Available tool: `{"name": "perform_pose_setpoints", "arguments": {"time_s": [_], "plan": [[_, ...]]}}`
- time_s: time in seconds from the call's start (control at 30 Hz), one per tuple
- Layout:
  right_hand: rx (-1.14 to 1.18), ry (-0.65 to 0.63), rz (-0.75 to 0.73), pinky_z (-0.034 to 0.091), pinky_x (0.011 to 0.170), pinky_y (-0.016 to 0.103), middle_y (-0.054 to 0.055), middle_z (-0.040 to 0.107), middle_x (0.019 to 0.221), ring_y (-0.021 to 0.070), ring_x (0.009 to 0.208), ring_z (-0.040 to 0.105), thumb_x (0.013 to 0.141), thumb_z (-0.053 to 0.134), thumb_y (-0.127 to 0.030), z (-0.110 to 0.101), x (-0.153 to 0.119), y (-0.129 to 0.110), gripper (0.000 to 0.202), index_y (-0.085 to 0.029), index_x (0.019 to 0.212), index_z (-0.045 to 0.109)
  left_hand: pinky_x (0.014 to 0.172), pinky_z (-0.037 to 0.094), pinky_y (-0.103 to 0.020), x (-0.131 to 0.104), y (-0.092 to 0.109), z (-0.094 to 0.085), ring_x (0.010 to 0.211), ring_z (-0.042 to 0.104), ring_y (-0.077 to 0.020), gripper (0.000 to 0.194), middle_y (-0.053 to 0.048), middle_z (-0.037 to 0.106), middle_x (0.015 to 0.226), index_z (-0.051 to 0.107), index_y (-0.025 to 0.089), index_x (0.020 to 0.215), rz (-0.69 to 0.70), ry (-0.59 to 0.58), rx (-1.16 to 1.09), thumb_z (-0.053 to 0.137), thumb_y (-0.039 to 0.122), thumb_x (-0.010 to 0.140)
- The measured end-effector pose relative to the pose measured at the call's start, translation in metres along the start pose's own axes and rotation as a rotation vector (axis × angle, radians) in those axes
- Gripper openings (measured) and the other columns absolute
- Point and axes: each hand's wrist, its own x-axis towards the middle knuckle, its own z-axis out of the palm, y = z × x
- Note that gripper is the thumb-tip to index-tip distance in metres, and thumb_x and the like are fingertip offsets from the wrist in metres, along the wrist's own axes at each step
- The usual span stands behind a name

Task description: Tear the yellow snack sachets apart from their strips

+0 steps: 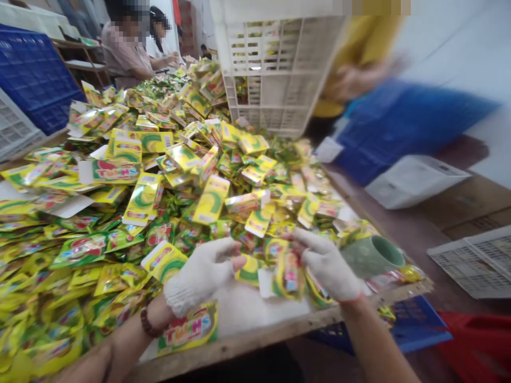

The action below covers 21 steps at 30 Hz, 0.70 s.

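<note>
My right hand [325, 263], in a white glove with bare fingertips, pinches a small yellow and green printed box [288, 274], blurred by motion. A white flap stands out at the box's left side. My left hand [207, 271], gloved likewise, hovers left of it with loosely bent fingers; a gap shows between thumb and forefinger, and I see nothing held there. Just beyond its thumb lies another yellow box [249, 270]. Under my left wrist is a larger printed pack [191, 330]. A heap of similar boxes [143, 197] and small shiny sachets [80, 250] spreads behind both hands.
A green tube [387, 251] lies at the table's right edge [279, 332]. A white crate [275, 80] stands over the heap at the back. Blue crates [35, 74] are at left and below right. Co-workers [128, 53] are at the far side; another person's arm [359, 80] is blurred.
</note>
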Motion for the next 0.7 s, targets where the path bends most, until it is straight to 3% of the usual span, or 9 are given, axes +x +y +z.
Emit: {"name": "perform_pose_setpoints", "arguments": {"time_s": [0.1,0.17,0.27,0.37,0.47,0.6,0.7], "plan": [[-0.268,0.115,0.022,0.048,0.067,0.033,0.005,0.070,0.079,0.0226,0.076,0.062,0.073,0.054,-0.029,-0.049,-0.001,0.020,0.023,-0.020,0.082,0.072,0.067,0.043,-0.027,0.003,-0.008,-0.004,0.073,0.057,-0.0172,0.015,-0.003,0.064,0.079,0.064,0.017,0.081,0.110,0.179,0.321,0.054,0.029,0.082],[-0.399,0.183,-0.011,0.047,0.071,0.034,0.005,0.069,0.080,0.0236,0.080,0.062,0.072,0.055,-0.032,-0.060,0.004,0.031,0.021,-0.020,0.080,0.071,0.070,0.043,-0.028,0.009,-0.013,-0.005,0.075,0.057,-0.0176,0.013,-0.003,0.063,0.079,0.062,0.019,0.076,0.212,0.263,0.506,0.051,0.022,0.082],[-0.456,0.211,0.057,0.045,0.068,0.032,0.005,0.069,0.076,0.0227,0.076,0.061,0.078,0.052,-0.035,-0.047,0.024,0.045,0.024,-0.019,0.081,0.069,0.072,0.042,-0.029,0.018,-0.014,-0.006,0.077,0.056,-0.0179,0.016,-0.004,0.062,0.079,0.060,0.020,0.075,0.275,0.321,0.716,0.047,0.016,0.083],[-0.428,0.223,0.137,0.044,0.063,0.031,0.005,0.068,0.072,0.0215,0.068,0.060,0.076,0.056,-0.035,-0.022,0.051,0.056,0.026,-0.018,0.091,0.068,0.070,0.041,-0.029,0.025,-0.006,-0.006,0.076,0.056,-0.0179,0.017,-0.004,0.061,0.078,0.060,0.020,0.074,0.221,0.249,0.874,0.046,0.017,0.085],[-0.372,0.213,0.124,0.046,0.063,0.029,0.005,0.070,0.078,0.0206,0.069,0.062,0.069,0.061,-0.028,-0.007,0.071,0.064,0.036,-0.019,0.104,0.066,0.071,0.042,-0.030,0.028,0.005,-0.008,0.077,0.058,-0.0191,0.017,-0.005,0.063,0.082,0.061,0.020,0.078,0.143,0.184,0.974,0.046,0.019,0.085],[-0.320,0.252,0.071,0.047,0.066,0.030,0.004,0.071,0.083,0.0211,0.074,0.062,0.069,0.056,-0.023,-0.005,0.075,0.066,0.040,-0.018,0.107,0.066,0.076,0.042,-0.031,0.034,0.010,-0.002,0.083,0.061,-0.0208,0.017,-0.007,0.065,0.086,0.063,0.019,0.080,0.113,0.122,0.991,0.046,0.018,0.085],[-0.314,0.316,0.024,0.047,0.072,0.032,0.005,0.071,0.086,0.0235,0.080,0.062,0.070,0.053,-0.025,-0.009,0.066,0.060,0.035,-0.018,0.102,0.069,0.072,0.043,-0.033,0.044,0.005,0.014,0.082,0.062,-0.0239,0.014,-0.010,0.064,0.087,0.063,0.017,0.082,0.081,0.166,0.956,0.051,0.025,0.083]]}}
